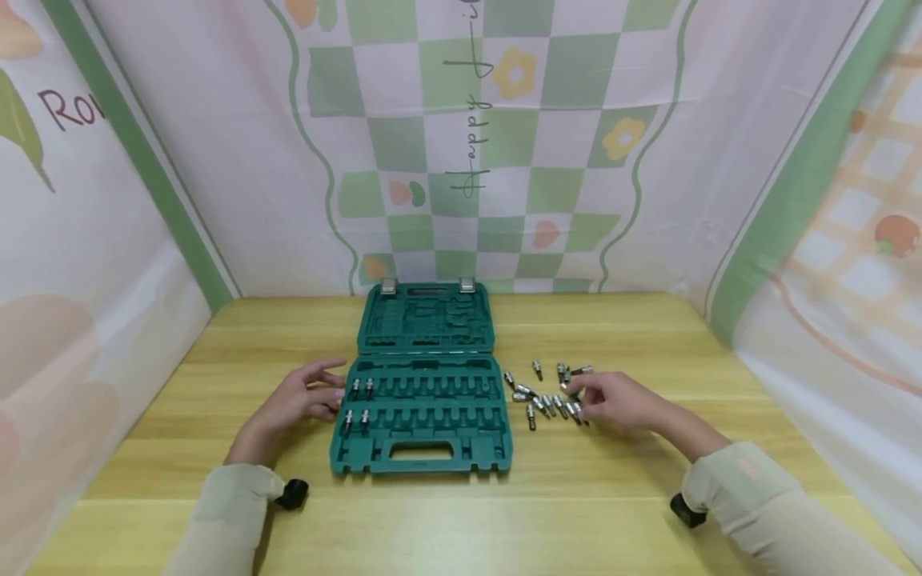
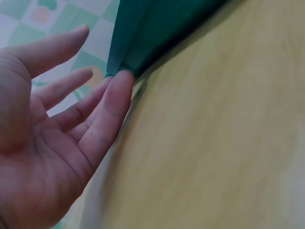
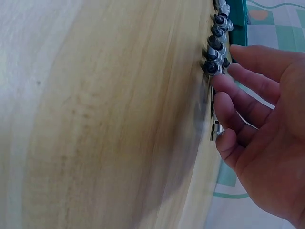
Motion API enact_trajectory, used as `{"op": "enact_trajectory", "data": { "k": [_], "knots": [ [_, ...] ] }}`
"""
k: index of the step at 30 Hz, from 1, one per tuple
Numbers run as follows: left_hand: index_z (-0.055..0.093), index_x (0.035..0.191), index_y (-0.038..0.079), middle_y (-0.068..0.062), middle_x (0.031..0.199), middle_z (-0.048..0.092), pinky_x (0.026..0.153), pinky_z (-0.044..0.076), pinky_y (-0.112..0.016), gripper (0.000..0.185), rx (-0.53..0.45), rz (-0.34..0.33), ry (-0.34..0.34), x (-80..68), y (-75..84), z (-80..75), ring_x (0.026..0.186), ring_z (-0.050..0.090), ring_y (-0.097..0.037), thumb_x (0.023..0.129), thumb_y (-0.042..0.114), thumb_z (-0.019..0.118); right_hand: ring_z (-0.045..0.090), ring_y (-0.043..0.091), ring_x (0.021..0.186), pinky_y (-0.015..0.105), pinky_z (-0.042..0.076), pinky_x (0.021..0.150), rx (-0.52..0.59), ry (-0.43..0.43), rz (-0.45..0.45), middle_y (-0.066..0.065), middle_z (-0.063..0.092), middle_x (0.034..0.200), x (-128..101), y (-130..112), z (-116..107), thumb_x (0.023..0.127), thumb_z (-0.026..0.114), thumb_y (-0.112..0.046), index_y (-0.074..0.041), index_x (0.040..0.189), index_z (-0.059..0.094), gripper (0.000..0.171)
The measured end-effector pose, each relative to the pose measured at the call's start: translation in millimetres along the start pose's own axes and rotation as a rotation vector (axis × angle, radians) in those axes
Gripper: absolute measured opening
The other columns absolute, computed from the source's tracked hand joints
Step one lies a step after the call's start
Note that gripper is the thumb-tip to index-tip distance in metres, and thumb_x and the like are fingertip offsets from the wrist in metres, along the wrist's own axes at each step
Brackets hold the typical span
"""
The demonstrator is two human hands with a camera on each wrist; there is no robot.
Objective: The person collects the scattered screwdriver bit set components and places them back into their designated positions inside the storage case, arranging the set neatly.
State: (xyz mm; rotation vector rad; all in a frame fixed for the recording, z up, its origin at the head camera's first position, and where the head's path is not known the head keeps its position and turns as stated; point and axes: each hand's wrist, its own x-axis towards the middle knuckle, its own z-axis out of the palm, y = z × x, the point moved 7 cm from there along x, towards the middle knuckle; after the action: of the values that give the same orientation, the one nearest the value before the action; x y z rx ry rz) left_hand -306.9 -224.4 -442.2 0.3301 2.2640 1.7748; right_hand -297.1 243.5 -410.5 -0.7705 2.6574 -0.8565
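A green plastic tool case (image 1: 421, 472) lies unfolded on the table. Bit sockets (image 1: 370, 387) with silver bodies and dark tips fill slots at the left end of both its rows. The left hand (image 1: 306, 396) is at the case's left side, its fingers loosely extended; in the left wrist view its fingertips (image 2: 121, 83) meet the green edge. To the right of the case is a loose group of bit sockets (image 1: 547, 405). Over that group's right part is the right hand (image 1: 612, 400). The right wrist view shows its thumb and bent fingers apart, close to the sockets (image 3: 213, 67), with nothing visibly gripped.
The case's lid (image 1: 428, 320) leans back at the rear, with two metal latches (image 1: 467, 285) on its far edge. A wooden table (image 1: 432, 528) carries everything. Printed cloth (image 1: 475, 144) hangs behind the table and at both sides. Both wrists wear black devices (image 1: 292, 494).
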Motion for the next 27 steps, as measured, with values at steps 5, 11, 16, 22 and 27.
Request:
{"op": "enact_trajectory", "data": {
  "k": [5,11,16,22,27],
  "knots": [
    [0.036,0.148,0.005,-0.028,0.125,0.048,0.073,0.057,-0.044,0.063,0.008,-0.015,-0.038,2.6,-4.1,2.3,0.089,0.064,-0.032,0.093,0.011,0.066,0.056,0.015,0.071,0.028,0.051,0.063,0.027,-0.015,-0.008,0.0,0.059,0.079,-1,3,1,0.085,0.07,-0.003,-0.001,0.116,0.063,0.033],
    [0.036,0.149,0.006,-0.027,0.127,0.048,0.074,0.057,-0.042,0.062,0.019,-0.037,-0.067,5.6,-6.2,3.9,0.09,0.063,-0.031,0.094,0.009,0.064,0.055,0.012,0.07,0.027,0.05,0.064,0.009,-0.012,-0.021,-0.001,0.059,0.078,-1,4,1,0.084,0.068,0.003,-0.001,0.111,0.064,0.028],
    [0.04,0.148,0.008,-0.025,0.127,0.048,0.076,0.057,-0.042,0.06,0.011,-0.066,-0.064,7.9,-8.0,4.4,0.092,0.063,-0.03,0.094,0.008,0.064,0.054,0.011,0.07,0.027,0.05,0.065,-0.008,0.005,-0.025,-0.002,0.059,0.076,1,4,2,0.083,0.068,0.004,-0.002,0.107,0.066,0.024],
    [0.046,0.145,0.014,-0.02,0.119,0.052,0.074,0.057,-0.04,0.055,-0.017,-0.115,-0.043,8.5,-11.7,1.5,0.089,0.061,-0.029,0.093,0.004,0.064,0.055,0.012,0.07,0.027,0.051,0.065,-0.012,0.026,-0.002,-0.003,0.059,0.076,0,7,3,0.082,0.07,0.003,-0.003,0.105,0.067,0.024],
    [0.044,0.146,0.012,-0.02,0.114,0.052,0.073,0.056,-0.038,0.056,-0.033,-0.112,-0.05,9.7,-12.6,0.7,0.087,0.06,-0.027,0.094,0.003,0.063,0.055,0.012,0.071,0.026,0.051,0.065,-0.009,0.047,0.004,-0.002,0.059,0.077,0,5,2,0.08,0.071,0.004,-0.004,0.102,0.067,0.024]
  ]
}}
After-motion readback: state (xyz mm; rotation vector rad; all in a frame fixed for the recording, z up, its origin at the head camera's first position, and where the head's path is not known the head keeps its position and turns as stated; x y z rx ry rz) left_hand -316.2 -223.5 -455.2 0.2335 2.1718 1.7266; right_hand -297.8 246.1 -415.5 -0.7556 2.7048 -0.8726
